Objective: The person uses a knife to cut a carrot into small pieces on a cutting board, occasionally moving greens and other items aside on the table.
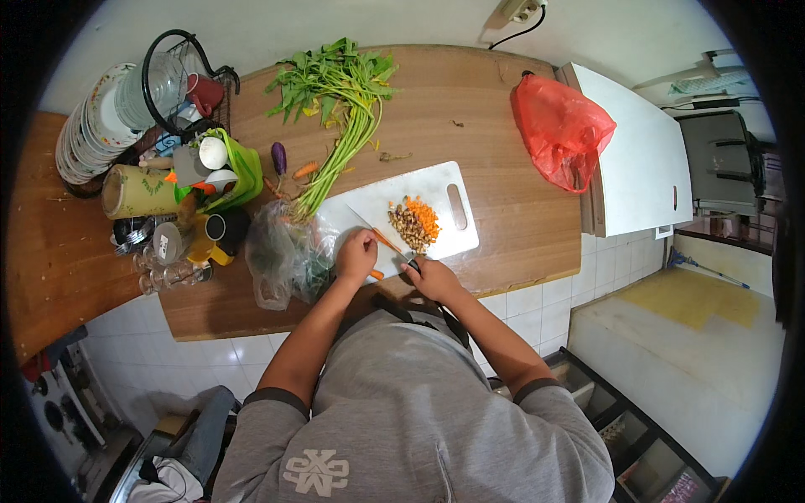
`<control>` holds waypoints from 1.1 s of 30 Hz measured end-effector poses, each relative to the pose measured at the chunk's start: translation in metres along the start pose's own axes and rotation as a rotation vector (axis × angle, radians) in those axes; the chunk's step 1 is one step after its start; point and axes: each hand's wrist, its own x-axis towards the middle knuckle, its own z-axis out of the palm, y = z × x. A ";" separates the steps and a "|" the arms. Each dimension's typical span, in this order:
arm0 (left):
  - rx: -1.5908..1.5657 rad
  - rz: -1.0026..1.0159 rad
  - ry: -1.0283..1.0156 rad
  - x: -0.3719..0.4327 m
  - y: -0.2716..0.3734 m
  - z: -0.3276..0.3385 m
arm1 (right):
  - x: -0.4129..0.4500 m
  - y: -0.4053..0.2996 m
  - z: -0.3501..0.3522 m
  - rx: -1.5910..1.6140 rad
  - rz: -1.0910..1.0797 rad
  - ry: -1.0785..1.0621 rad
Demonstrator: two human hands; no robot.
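A white plastic cutting board point(402, 182) lies at a slant on the wooden table. My right hand point(434, 280) is closed around the dark handle of a kitchen knife point(394, 249), its blade pointing up and left across the board. At the blade lies a piece of carrot point(385, 239). My left hand point(357, 256), fingers curled, rests on the board left of the blade; whether it grips anything is hidden. Another carrot piece point(377, 275) is beside its wrist. Diced carrot point(422, 215) and small brownish chopped pieces point(409, 231) form a pile near the board's handle slot.
Leafy greens with long stems point(343, 141), a small purple eggplant point(278, 158) and a clear plastic bag point(283, 258) are left of the board. Further left stand a dish rack point(188, 38), plates and cups. A red plastic bag point(560, 132) sits beside the white cabinet point(635, 157).
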 end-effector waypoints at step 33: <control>0.089 -0.069 0.100 0.001 0.018 0.016 | 0.025 0.020 -0.032 -0.129 -0.153 -0.138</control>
